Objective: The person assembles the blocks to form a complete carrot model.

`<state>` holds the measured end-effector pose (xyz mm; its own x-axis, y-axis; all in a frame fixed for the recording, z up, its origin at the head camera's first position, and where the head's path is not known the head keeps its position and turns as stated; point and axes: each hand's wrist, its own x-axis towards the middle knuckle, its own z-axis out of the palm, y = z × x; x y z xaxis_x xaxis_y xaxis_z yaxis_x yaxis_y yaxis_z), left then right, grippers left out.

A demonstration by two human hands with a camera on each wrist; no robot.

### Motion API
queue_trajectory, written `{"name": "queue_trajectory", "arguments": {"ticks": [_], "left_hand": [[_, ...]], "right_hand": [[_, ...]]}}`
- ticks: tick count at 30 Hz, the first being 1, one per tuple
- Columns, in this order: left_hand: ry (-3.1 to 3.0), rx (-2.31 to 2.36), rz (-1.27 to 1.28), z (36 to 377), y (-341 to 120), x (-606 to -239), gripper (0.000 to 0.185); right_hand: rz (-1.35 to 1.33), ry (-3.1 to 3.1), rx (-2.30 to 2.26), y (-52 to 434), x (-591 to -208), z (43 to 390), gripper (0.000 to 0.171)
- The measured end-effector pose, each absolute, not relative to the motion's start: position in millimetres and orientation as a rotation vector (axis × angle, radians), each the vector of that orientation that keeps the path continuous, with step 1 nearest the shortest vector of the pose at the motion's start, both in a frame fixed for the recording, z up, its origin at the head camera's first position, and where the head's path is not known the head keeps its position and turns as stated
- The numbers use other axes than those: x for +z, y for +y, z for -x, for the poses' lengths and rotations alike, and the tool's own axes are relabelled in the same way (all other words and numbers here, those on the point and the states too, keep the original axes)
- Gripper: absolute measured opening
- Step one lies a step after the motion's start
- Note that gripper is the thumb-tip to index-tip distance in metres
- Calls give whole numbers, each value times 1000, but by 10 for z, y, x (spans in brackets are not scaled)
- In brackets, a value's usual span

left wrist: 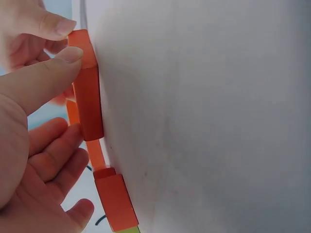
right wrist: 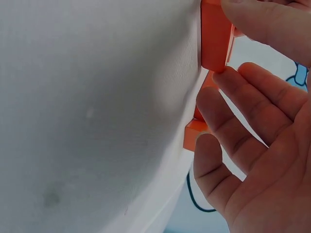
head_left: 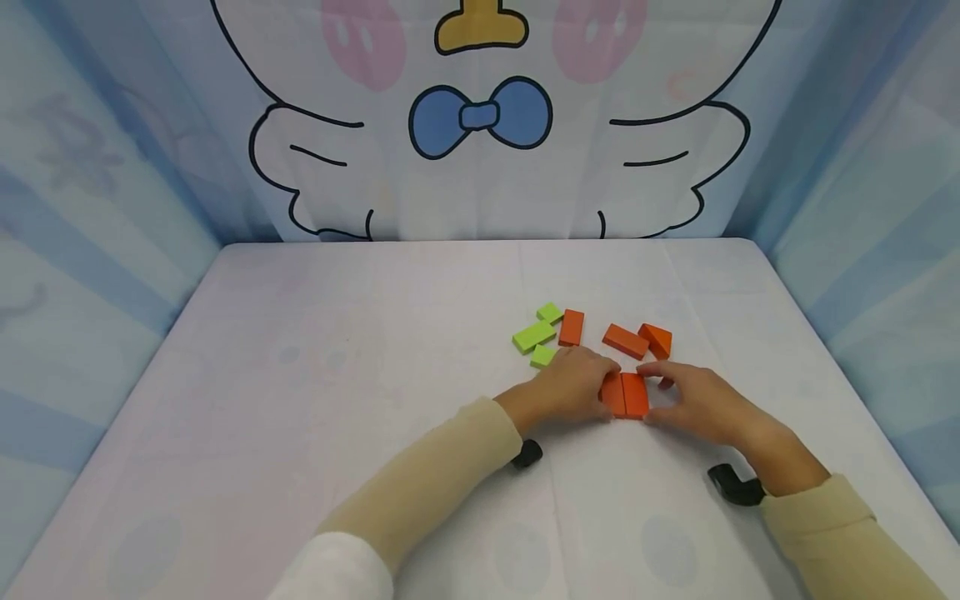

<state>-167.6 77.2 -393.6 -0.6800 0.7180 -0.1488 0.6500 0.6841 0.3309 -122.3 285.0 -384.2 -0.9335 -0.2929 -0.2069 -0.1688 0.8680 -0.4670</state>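
Note:
Two orange blocks lie side by side on the white table between my hands, a left block [head_left: 612, 395] and a right block [head_left: 636, 396]. My left hand [head_left: 573, 385] holds the left one, its thumb at the near end and fingers around the far side. With thumb and index finger, my right hand [head_left: 705, 404] pinches the right block at its near and far corners. In the right wrist view the other fingers [right wrist: 233, 128] spread loosely beside it. The left wrist view shows the left thumb [left wrist: 46, 77] pressed against orange block faces.
Beyond the left hand lie an upright-lying orange block [head_left: 572, 327] and green blocks [head_left: 534, 337], one partly behind the hand. Another orange block [head_left: 625, 341] touches an orange triangular block [head_left: 656, 340] farther back. A printed curtain [head_left: 480, 192] stands behind the table.

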Motion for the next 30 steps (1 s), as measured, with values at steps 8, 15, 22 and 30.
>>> {"name": "queue_trajectory", "arguments": {"ticks": [8,15,22,30], "left_hand": [[2634,404,-1056,1585,662,-3968,63],[2601,504,-1000,1492,513,-3955,62],[2566,545,-960,1452,425,-3966,65],[2504,603,-1011,1521,376,-3979,66]], "right_hand": [[453,2743,-666,2790,-3821,1168,61],[549,2725,-662,2671,-3818,1138,61],[600,2722,-673,2587,-3823,1127,61],[578,2725,-655,2577,-3826,1118,60]]}}
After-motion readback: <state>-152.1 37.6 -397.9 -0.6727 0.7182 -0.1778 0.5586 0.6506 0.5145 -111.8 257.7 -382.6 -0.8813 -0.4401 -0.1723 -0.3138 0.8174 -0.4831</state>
